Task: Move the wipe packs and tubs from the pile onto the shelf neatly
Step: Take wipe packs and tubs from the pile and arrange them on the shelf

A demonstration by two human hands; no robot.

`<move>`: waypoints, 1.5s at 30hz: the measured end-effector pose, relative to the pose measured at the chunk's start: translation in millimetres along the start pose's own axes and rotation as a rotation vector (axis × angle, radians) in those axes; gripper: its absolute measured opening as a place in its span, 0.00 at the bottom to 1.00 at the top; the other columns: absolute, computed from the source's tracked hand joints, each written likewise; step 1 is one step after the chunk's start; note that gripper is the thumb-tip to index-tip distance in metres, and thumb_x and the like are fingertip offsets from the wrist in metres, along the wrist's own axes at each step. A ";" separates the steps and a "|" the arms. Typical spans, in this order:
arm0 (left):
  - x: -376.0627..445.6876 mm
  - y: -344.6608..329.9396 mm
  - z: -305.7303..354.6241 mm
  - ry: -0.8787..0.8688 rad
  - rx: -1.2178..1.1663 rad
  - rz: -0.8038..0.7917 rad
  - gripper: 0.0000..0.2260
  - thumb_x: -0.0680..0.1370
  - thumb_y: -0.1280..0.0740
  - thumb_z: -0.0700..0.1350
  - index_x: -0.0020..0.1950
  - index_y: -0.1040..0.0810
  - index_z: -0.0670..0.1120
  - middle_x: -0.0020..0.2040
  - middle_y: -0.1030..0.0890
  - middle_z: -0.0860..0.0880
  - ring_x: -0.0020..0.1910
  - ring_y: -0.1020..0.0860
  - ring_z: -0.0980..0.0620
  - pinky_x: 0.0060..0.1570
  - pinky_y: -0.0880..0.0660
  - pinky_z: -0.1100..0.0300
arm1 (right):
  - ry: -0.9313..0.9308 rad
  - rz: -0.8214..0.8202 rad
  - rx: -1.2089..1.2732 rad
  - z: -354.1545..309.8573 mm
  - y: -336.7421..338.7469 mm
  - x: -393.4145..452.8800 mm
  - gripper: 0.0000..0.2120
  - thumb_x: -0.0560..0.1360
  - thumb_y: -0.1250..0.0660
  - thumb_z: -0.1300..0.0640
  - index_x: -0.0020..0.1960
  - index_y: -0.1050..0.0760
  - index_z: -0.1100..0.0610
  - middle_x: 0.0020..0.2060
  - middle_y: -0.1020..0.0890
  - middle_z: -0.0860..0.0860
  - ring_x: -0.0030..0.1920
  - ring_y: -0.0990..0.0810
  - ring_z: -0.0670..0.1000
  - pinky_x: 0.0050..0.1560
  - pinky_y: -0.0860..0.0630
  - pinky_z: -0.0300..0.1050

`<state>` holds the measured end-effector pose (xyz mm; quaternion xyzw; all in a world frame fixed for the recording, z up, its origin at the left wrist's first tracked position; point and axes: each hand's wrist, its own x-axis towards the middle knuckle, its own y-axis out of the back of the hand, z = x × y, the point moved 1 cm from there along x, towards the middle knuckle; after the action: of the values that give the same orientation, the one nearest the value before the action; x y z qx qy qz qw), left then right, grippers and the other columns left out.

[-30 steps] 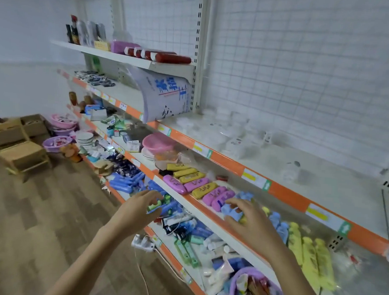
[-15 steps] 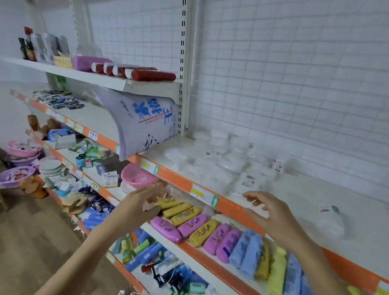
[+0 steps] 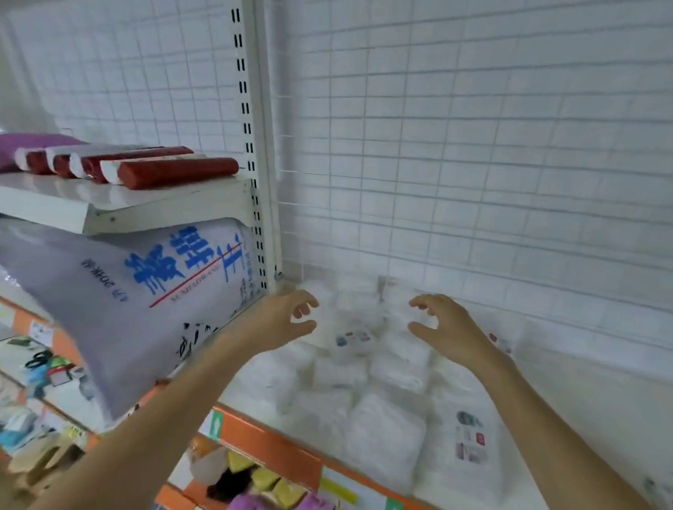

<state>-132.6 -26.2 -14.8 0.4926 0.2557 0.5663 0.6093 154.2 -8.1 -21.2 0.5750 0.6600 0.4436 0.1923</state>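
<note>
Now that I have lifted both arms from the lower rows, I am spreading my empty left hand (image 3: 285,318) and right hand (image 3: 446,327) over the pile (image 3: 360,357) on the shelf (image 3: 278,448), readying a two-handed pick.

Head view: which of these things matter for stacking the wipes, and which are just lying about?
For the job:
pile of white wipe packs
tub with printed lid
shelf with orange edge
left hand, right hand, both empty above the pile

Lying about:
big grey sack
red rolls
coloured packs on the shelf below
</note>
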 end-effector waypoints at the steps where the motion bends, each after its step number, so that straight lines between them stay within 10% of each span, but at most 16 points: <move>1: 16.1 -5.2 -5.3 0.010 -0.021 -0.015 0.15 0.75 0.33 0.50 0.61 0.27 0.49 0.50 0.24 0.53 0.50 0.24 0.53 0.52 0.25 0.59 | -0.017 -0.012 -0.045 1.9 -4.5 11.7 0.20 0.76 0.35 0.52 0.66 0.32 0.53 0.63 0.29 0.51 0.63 0.31 0.49 0.59 0.35 0.40; 10: 128.6 -45.1 -22.2 0.279 -0.435 -0.025 0.27 0.75 0.35 0.56 0.68 0.34 0.41 0.63 0.28 0.43 0.54 0.25 0.47 0.48 0.28 0.58 | -0.264 0.012 -0.285 7.9 -31.1 65.5 0.26 0.76 0.37 0.47 0.70 0.37 0.57 0.66 0.32 0.56 0.68 0.38 0.56 0.65 0.36 0.48; 16: 158.2 -46.1 -23.5 0.373 -0.355 -0.218 0.34 0.77 0.49 0.65 0.67 0.32 0.38 0.54 0.22 0.39 0.34 0.24 0.49 0.42 0.31 0.58 | -0.360 -0.006 -0.296 1.8 -38.9 77.3 0.24 0.74 0.33 0.50 0.65 0.36 0.57 0.61 0.28 0.57 0.62 0.31 0.56 0.58 0.32 0.46; 24: 167.7 -46.2 -26.7 0.285 -0.436 -0.383 0.29 0.76 0.42 0.64 0.60 0.28 0.38 0.46 0.26 0.44 0.40 0.27 0.48 0.45 0.29 0.58 | -0.387 0.087 -0.141 0.6 -41.2 65.0 0.20 0.71 0.31 0.53 0.60 0.33 0.53 0.59 0.28 0.54 0.59 0.31 0.54 0.52 0.36 0.42; 28: 155.1 -48.5 -35.7 0.064 -0.472 -0.407 0.17 0.73 0.33 0.59 0.42 0.31 0.46 0.43 0.29 0.47 0.44 0.28 0.48 0.41 0.31 0.60 | -0.378 0.156 0.017 2.3 -35.3 46.8 0.17 0.69 0.29 0.54 0.55 0.31 0.48 0.57 0.27 0.49 0.59 0.30 0.50 0.54 0.34 0.42; 35: 114.7 -55.6 -43.1 -0.192 -0.458 -0.250 0.26 0.67 0.24 0.45 0.62 0.29 0.45 0.53 0.29 0.50 0.48 0.26 0.53 0.49 0.26 0.64 | -0.423 0.166 0.230 1.2 -24.4 14.4 0.05 0.74 0.33 0.48 0.49 0.27 0.44 0.49 0.22 0.43 0.43 0.20 0.47 0.42 0.24 0.40; 40: 92.8 -62.9 -47.2 -0.266 -0.457 -0.273 0.26 0.66 0.23 0.43 0.60 0.30 0.48 0.54 0.30 0.51 0.49 0.28 0.55 0.48 0.29 0.71 | -0.582 0.145 0.327 -2.6 -34.6 7.9 0.16 0.78 0.40 0.48 0.50 0.25 0.61 0.38 0.17 0.53 0.32 0.17 0.52 0.31 0.23 0.43; 45: 83.5 -69.1 -51.3 -0.205 -0.554 -0.314 0.25 0.67 0.24 0.44 0.58 0.32 0.51 0.54 0.26 0.51 0.49 0.26 0.54 0.47 0.27 0.66 | -0.678 0.206 0.523 0.6 -44.6 5.9 0.14 0.78 0.39 0.52 0.61 0.33 0.55 0.48 0.23 0.51 0.26 0.22 0.50 0.30 0.26 0.43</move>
<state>-127.9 77.2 -75.4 0.3173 0.1018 0.4610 0.8224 126.9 0.0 -55.9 0.7803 0.5887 0.0647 0.2009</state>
